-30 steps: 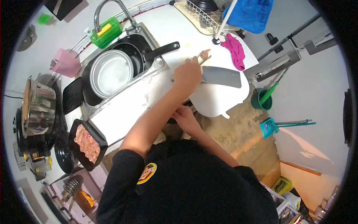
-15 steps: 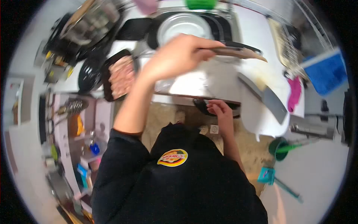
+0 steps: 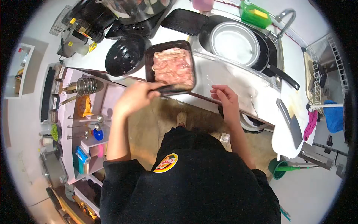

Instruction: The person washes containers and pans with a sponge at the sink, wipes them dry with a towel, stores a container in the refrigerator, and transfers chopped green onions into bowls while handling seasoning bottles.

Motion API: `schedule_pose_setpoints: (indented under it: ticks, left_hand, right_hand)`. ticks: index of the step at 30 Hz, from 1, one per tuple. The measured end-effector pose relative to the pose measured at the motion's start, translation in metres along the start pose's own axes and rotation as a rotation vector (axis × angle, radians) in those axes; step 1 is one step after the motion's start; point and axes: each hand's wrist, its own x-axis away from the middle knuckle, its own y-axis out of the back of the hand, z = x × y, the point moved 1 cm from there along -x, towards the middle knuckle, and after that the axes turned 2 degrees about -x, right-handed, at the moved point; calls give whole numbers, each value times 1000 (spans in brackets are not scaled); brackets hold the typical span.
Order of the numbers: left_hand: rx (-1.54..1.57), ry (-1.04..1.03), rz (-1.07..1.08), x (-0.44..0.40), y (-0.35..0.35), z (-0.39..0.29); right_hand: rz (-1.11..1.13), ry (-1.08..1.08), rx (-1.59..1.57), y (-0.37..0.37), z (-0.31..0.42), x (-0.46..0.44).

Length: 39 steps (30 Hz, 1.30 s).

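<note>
My left hand (image 3: 136, 99) is closed around a slim dark utensil (image 3: 172, 89), whose far end lies over the near edge of a black tray; the exact shape of its tip is unclear. Raw pink meat pieces (image 3: 173, 67) fill much of that black tray (image 3: 150, 61), which sits at the counter's front edge. My right hand (image 3: 226, 99) hovers by the counter edge to the right of the tray, fingers loosely curved and apart, holding nothing. A large knife (image 3: 291, 123) lies on a white cutting board (image 3: 281, 143) at the right.
Left of the tray is a black pan (image 3: 125, 55). The sink holds a pale round pan (image 3: 235, 44) and a black-handled pan (image 3: 283, 76). A dark flat tray (image 3: 184, 21), a green sponge holder (image 3: 255, 15) and a pink cloth (image 3: 310, 126) are around. Shelves (image 3: 87, 142) stand left.
My left hand has moved left from over the cutting board, past the sink, down to the meat tray with the utensil. The view has shifted left. My right hand has risen toward the counter edge.
</note>
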Motion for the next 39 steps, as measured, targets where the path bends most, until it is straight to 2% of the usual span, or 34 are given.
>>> schedule_pose_setpoints:
  ticks: [7, 10, 12, 14, 16, 18, 20, 23, 24, 26, 28, 29, 30, 32, 34, 36, 38, 39]
  left_hand:
    - [250, -249, 48, -8, 28, 49]
    - [387, -291, -78, -8, 44, 75]
    - [400, -217, -488, -10, 56, 103]
    - [259, 210, -573, -3, 75, 123]
    - [10, 305, -630, -10, 66, 154]
    - [-116, 357, -633, -23, 50, 170]
    - [-133, 385, -598, -30, 38, 173]
    - [-202, 449, -567, -33, 32, 169]
    - [-224, 470, -561, -33, 33, 165]
    - [-189, 503, -517, -29, 39, 158]
    - [-176, 498, -545, -26, 48, 147]
    - [-125, 479, -540, -26, 55, 141]
    - [-66, 411, -571, -28, 61, 134]
    - [62, 276, -619, -34, 70, 118]
    - [95, -15, -659, -47, 83, 98]
    - [110, -208, -610, -62, 100, 58]
    - [122, -465, -558, -89, 108, 18]
    - [183, -496, -456, -103, 109, -7]
  right_hand:
    - [-187, 138, 17, -56, 1, -62]
    - [-279, 237, 28, -70, 10, -91]
    - [-304, 294, 134, -60, 5, -123]
    - [-349, 252, 209, -50, 2, -158]
    - [-418, 165, 314, -33, -15, -210]
    - [-492, 209, 469, -26, -29, -257]
    - [-523, 102, 537, -24, -43, -300]
    - [-446, -122, 366, -35, -46, -330]
    - [-443, -141, 512, -35, -48, -337]
    - [-532, -44, 607, -25, -68, -353]
    - [-480, -70, 425, -24, -60, -350]
    - [-486, -89, -26, -26, -49, -333]
    - [-331, -67, -319, -19, -41, -324]
    - [-283, -39, -513, -21, 4, -274]
    - [-216, 41, -559, 3, 18, -236]
    - [-91, 103, -591, 24, 38, -190]
    - [-112, 123, -724, 36, 57, -148]
    - [-93, 111, -786, 52, 53, -135]
